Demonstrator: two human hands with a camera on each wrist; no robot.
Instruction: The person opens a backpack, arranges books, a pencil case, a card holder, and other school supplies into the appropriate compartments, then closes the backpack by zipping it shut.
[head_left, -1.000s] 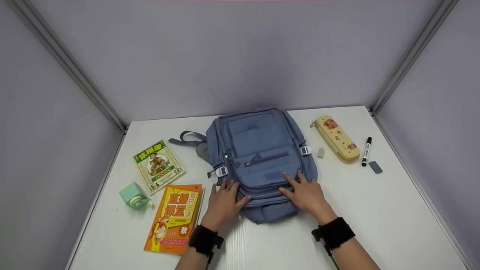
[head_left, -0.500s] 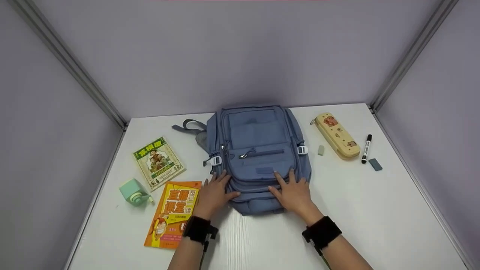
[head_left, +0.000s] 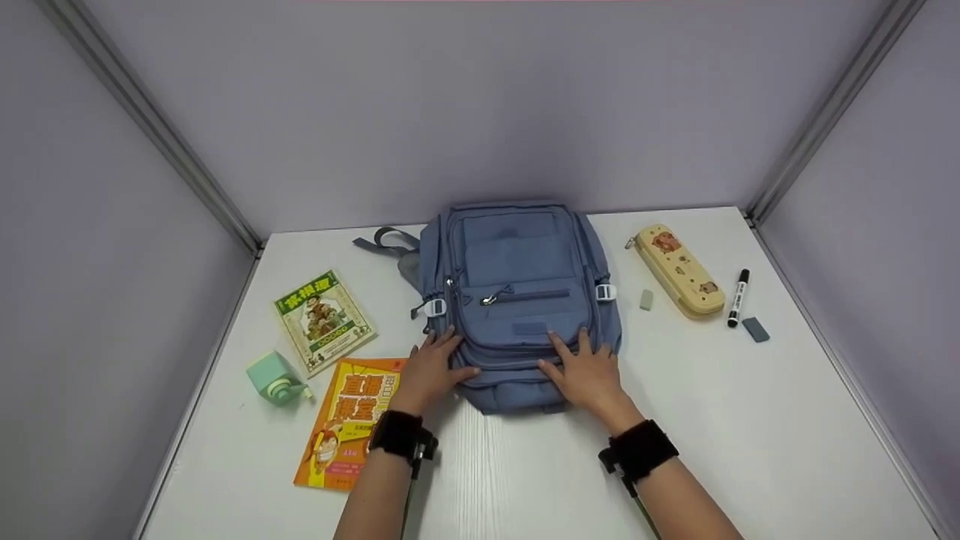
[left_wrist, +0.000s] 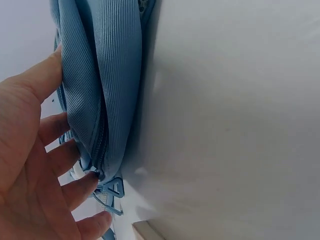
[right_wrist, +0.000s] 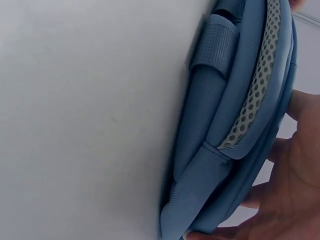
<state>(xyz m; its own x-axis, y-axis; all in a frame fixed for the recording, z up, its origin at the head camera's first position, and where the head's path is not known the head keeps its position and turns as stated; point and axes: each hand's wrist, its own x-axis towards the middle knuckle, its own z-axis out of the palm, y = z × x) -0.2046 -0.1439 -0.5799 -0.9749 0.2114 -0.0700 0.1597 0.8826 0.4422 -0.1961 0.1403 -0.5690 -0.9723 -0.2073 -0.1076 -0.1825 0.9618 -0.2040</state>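
Note:
A blue backpack (head_left: 517, 285) lies flat on the white table (head_left: 750, 435), its front pockets facing up and all zips closed. My left hand (head_left: 433, 366) rests with straight fingers on its near left corner, the thumb along the lower edge. My right hand (head_left: 585, 369) lies flat on the near right part of the front pocket. The left wrist view shows the backpack's blue side and zip (left_wrist: 100, 125) against my spread left hand (left_wrist: 40, 170). The right wrist view shows the backpack's bottom edge and grey mesh (right_wrist: 240, 120) with my right hand (right_wrist: 290, 190) on top.
Left of the backpack lie a green-covered book (head_left: 322, 321), an orange book (head_left: 352, 420) partly under my left wrist, and a mint tape dispenser (head_left: 274, 379). On the right sit a small pale eraser (head_left: 646, 299), a yellow pencil case (head_left: 681, 271), a black marker (head_left: 739, 297) and a grey eraser (head_left: 755, 329).
The backpack has slid away from me toward the back wall, with both hands flat on its near end moving with it.

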